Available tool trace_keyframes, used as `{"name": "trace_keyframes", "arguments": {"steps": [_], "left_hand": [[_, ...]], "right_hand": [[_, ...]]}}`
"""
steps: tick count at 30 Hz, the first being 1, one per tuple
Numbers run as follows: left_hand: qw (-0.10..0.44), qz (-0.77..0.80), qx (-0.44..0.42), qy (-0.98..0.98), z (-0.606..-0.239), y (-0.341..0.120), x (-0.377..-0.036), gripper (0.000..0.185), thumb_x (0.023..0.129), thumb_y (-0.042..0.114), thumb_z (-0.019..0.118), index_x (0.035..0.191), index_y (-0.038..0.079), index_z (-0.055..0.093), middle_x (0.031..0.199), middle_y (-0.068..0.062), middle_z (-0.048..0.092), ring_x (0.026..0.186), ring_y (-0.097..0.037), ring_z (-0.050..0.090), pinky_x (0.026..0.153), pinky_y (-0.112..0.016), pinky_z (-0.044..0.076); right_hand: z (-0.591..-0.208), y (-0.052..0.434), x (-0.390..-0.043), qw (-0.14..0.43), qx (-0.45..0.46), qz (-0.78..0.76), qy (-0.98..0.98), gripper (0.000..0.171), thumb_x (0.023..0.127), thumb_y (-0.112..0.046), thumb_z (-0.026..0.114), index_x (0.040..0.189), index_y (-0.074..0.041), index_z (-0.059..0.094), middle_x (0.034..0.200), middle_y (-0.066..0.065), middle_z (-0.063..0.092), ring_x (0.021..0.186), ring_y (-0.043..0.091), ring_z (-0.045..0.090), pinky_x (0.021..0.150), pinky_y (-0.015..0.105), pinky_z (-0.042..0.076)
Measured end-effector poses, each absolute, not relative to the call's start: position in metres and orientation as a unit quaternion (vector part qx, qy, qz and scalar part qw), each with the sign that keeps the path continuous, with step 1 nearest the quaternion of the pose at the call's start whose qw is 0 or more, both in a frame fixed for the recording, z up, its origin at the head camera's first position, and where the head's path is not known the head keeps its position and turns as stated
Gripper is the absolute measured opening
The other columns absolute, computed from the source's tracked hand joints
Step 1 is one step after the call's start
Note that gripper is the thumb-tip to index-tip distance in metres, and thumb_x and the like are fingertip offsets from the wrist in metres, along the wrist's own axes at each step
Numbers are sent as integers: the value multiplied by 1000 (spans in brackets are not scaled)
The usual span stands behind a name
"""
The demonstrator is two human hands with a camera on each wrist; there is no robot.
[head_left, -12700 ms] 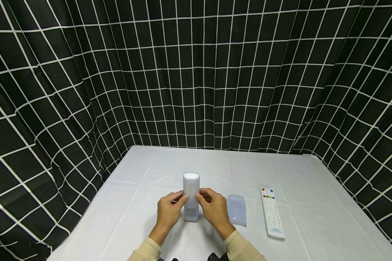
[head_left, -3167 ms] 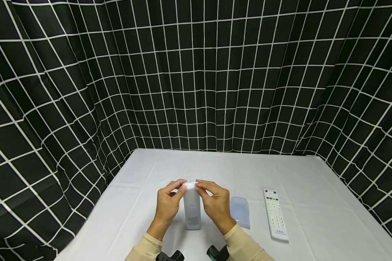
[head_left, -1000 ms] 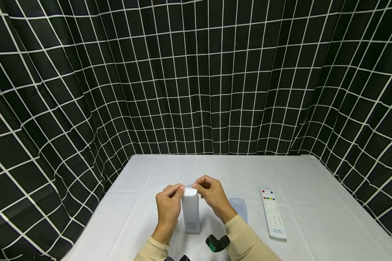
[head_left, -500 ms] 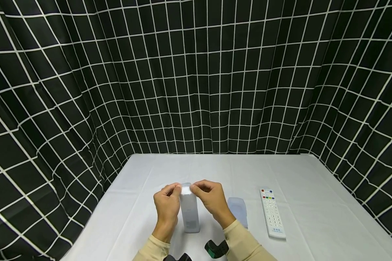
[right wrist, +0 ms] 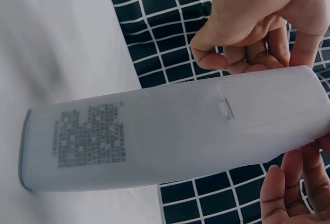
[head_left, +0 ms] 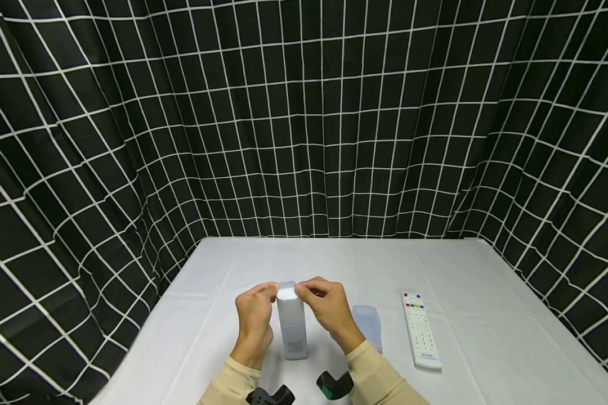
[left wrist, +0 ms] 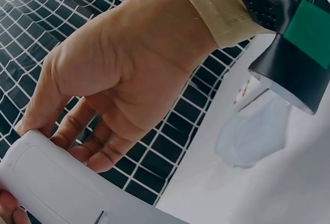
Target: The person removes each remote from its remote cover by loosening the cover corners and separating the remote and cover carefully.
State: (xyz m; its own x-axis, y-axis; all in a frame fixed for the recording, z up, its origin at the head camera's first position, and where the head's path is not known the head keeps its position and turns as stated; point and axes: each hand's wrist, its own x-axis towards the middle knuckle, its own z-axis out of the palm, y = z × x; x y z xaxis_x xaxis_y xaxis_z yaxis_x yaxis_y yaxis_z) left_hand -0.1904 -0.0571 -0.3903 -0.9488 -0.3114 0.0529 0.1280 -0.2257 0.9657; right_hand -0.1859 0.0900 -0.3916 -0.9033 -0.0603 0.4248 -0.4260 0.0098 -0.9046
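A white remote control (head_left: 292,323) stands upright in front of me, its back with printed label (right wrist: 90,134) and battery-lid latch facing me. A translucent soft cover encloses it, and the cover's edge (head_left: 286,284) rises just behind the remote's top end. My left hand (head_left: 254,315) pinches the cover at the top left corner. My right hand (head_left: 330,309) pinches it at the top right corner, thumb toward me. In the left wrist view the right hand (left wrist: 118,59) has fingers curled behind the top end. The remote's front is hidden.
To the right of my hands a second translucent cover (head_left: 367,326) lies flat on the white-clothed table (head_left: 334,259). Further right lies another white remote (head_left: 419,331), buttons up. A black curtain with a white grid (head_left: 304,124) surrounds the table's back and sides.
Since the earliest frame, the cover's edge has risen from mid-remote to the top, and both hands have moved up with it. Over the last second, the remote's top has shifted slightly left.
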Motion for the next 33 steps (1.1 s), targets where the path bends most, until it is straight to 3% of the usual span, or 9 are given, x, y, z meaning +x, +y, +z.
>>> {"name": "trace_keyframes", "arguments": {"steps": [9,16,21,24,28,33], "left_hand": [[118,-782,89,-606,-389,-60,-192,14,86,-3,58,88,-14,67,94,-16,59,83,-25,49,80,-37,40],[114,-772,94,-618,-391,-59,-196,15,87,-2,57,87,-13,67,95,-16,57,92,-26,46,84,-39,37],[109,-766,97,-626,-389,-59,-199,14,85,-3,58,84,-13,67,90,-14,57,89,-25,45,80,-37,37],[99,-765,109,-627,-387,-58,-202,13,84,-4,58,81,-12,68,76,-9,56,72,-19,46,64,-29,37],[70,-780,124,-609,-386,-58,-205,14,82,-6,57,73,-7,67,57,-2,48,48,-11,35,47,-24,28],[31,-794,143,-590,-389,-58,-209,14,80,-6,56,67,0,59,49,2,41,42,-9,33,44,-24,31]], "right_hand": [[-408,92,-197,140,178,689,-689,12,88,-11,72,91,0,76,84,9,66,78,18,59,69,27,50],[-396,91,-188,139,188,685,-690,11,89,-1,68,93,7,73,85,11,67,79,16,60,71,26,51],[-381,91,-177,137,191,680,-694,10,88,2,67,92,10,72,84,11,66,78,15,58,70,25,51],[-380,92,-177,138,193,676,-697,10,89,2,67,92,9,72,84,10,66,77,18,58,68,25,50],[-380,92,-177,143,194,672,-700,10,89,1,67,92,7,73,84,9,66,77,22,57,67,25,49],[-380,91,-176,144,188,665,-708,10,89,-1,68,92,6,74,84,8,67,78,18,57,68,27,48]]}}
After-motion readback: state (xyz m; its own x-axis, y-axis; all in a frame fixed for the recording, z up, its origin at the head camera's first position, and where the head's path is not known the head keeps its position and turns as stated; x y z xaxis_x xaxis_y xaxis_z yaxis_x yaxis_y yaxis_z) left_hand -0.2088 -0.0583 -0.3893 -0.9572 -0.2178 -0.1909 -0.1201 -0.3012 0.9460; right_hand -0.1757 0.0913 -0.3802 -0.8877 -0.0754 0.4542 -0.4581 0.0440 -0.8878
